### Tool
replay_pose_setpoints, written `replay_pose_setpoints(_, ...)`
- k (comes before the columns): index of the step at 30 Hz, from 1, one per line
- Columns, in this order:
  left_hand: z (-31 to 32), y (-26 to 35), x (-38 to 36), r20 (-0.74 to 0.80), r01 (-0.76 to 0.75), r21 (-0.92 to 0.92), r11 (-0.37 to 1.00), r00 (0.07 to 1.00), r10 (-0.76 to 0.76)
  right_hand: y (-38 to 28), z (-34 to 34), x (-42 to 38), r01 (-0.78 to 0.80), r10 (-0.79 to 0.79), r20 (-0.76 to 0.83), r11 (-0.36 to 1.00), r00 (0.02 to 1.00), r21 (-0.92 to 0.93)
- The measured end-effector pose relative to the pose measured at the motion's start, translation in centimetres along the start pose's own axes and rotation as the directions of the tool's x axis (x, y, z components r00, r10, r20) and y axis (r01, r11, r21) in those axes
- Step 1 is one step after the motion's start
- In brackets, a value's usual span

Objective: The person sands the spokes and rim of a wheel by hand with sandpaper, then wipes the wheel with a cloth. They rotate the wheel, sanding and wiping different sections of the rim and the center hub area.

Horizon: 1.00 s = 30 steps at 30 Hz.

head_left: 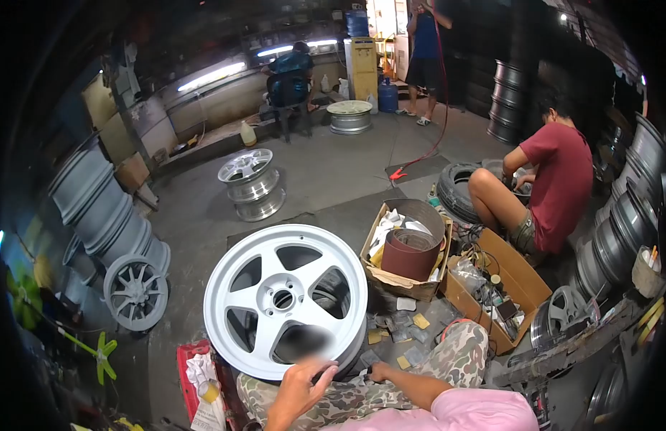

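Observation:
A large pale grey five-spoke wheel (297, 276) leans over the camouflage-clad lap. At its lower edge is my left hand (304, 388); a blur covers its fingertips, so whether it grips the rim is unclear. My right hand (380, 372) is beside the wheel's lower right side, fingers curled together, with what they hold hidden. Small yellow and grey pads (421, 320) lie on the floor to the right of the wheel.
Cartons hold brown sandpaper rolls (408, 255) and tools (502, 305). A co-worker in a red shirt (563, 172) sits at right by a tire (459, 190). Stacked rims (99, 201) stand left, above a red box (193, 359). A two-rim stack (254, 190) is ahead.

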<state>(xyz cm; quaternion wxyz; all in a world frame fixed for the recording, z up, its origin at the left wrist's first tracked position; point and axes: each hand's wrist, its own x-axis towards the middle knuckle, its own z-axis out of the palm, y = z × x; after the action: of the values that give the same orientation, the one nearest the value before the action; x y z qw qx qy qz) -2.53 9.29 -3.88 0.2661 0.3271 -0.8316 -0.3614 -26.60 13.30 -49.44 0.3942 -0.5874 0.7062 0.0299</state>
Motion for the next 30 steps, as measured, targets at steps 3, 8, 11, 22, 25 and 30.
replay_pose_setpoints(3, 0.4, -0.8, 0.1, 0.001, -0.030, -0.020, 0.999, 1.000, 0.030, 0.3, -0.2, -0.5, -0.009, 0.009, 0.024, 1.000, 1.000, -0.025)
replay_pose_setpoints(8, 0.2, -3.5, 0.4, -0.044, 0.003, 0.094, 0.996, 0.999, 0.001, 0.9, -0.8, -1.3, -0.073, 0.073, 0.065, 0.997, 0.995, 0.010)
replay_pose_setpoints(11, 0.8, -7.0, 0.1, 0.028, 0.043, 0.224, 0.974, 0.998, -0.051, 1.2, -0.7, -1.4, -0.071, 0.071, 0.044, 0.997, 0.996, 0.006)
replay_pose_setpoints(22, 2.4, -10.0, -0.1, 0.190, 0.095, 0.446, 0.890, 0.962, -0.197, 1.7, 0.3, -4.1, -0.066, 0.067, 0.051, 0.997, 0.996, -0.025)
replay_pose_setpoints(25, 2.3, -9.6, 0.0, 0.128, 0.037, 0.431, 0.902, 0.986, -0.102, 2.4, 2.0, -3.7, -0.009, 0.009, -0.004, 1.000, 1.000, -0.021)
replay_pose_setpoints(30, 2.4, -9.0, -0.4, 0.101, 0.081, 0.397, 0.914, 0.986, -0.131, 2.8, 4.8, -5.1, 0.010, -0.004, -0.076, 0.998, 0.997, 0.070)
